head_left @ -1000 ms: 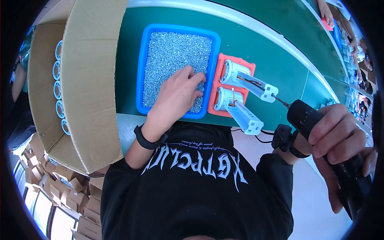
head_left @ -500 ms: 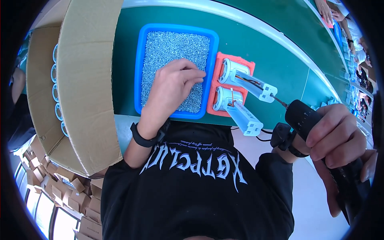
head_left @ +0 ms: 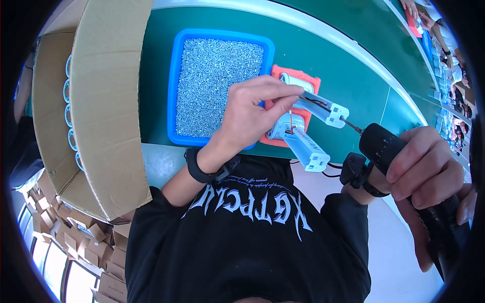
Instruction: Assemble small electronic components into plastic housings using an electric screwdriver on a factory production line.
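Observation:
My left hand [head_left: 255, 111] is pinched closed at the upper of two white device housings [head_left: 326, 110], above the part where wires show. Whatever sits between its fingertips is too small to make out. A second white housing [head_left: 307, 150] lies just below, and both rest in a red-orange foam holder [head_left: 275, 142]. My right hand [head_left: 424, 169] grips a black electric screwdriver [head_left: 384, 148]. Its bit [head_left: 352, 125] reaches the end of the upper housing. To the left, a blue tray [head_left: 174, 96] holds a layer of small silver screws [head_left: 217, 76].
A tall cardboard box [head_left: 108, 101] with white ring-shaped parts [head_left: 67, 91] inside stands at the left. The green tabletop [head_left: 353, 81] ends at a pale rail behind. Other people work at the upper right. Several cartons [head_left: 96, 247] lie at the lower left.
My left hand has moved right, from over the screw tray to the upper housing, its fingers still pinched. My right hand and the electric screwdriver have stayed nearly still.

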The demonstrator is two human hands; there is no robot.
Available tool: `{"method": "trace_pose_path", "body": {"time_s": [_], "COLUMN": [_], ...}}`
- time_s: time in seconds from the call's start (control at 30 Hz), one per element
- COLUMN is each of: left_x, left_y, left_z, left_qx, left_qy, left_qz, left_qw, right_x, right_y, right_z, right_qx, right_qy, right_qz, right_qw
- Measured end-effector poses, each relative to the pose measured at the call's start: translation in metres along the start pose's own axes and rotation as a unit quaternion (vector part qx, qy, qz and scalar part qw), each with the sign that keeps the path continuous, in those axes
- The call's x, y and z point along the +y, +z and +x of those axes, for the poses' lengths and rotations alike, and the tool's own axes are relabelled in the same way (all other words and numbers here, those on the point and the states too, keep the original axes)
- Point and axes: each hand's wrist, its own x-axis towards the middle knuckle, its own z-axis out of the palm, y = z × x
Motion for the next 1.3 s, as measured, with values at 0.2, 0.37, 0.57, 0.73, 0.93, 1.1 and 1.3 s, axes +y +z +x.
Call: {"method": "trace_pose_path", "body": {"time_s": [0.2,0.37,0.57,0.73,0.93,1.1,1.3], "left_x": [-0.015,-0.023,-0.023,-0.021,-0.019,-0.009,-0.011], "left_y": [0.011,0.02,0.015,0.018,0.012,0.01,0.007], "left_z": [0.003,-0.001,-0.002,-0.001,-0.001,-0.008,-0.008], "left_qx": [0.013,0.025,0.03,0.032,0.044,0.073,0.038], "left_qy": [0.039,0.024,0.083,0.09,0.115,0.068,0.055], "left_qz": [0.036,0.013,0.104,0.118,0.12,0.002,-0.068], "left_qw": [0.999,0.999,0.991,0.988,0.985,0.995,0.995], "right_x": [0.019,0.021,0.001,0.013,-0.006,-0.008,-0.004], "right_y": [0.051,0.047,-0.002,0.003,-0.015,-0.019,-0.017], "right_z": [0.033,0.03,-0.007,0.002,-0.02,-0.026,-0.026], "right_qx": [0.024,0.063,0.108,0.144,0.179,0.211,0.237], "right_qy": [-0.024,-0.061,-0.106,-0.146,-0.202,-0.219,-0.211], "right_qz": [0.018,0.033,0.053,0.063,0.088,0.106,0.12], "right_qw": [0.999,0.996,0.987,0.977,0.959,0.947,0.941]}}
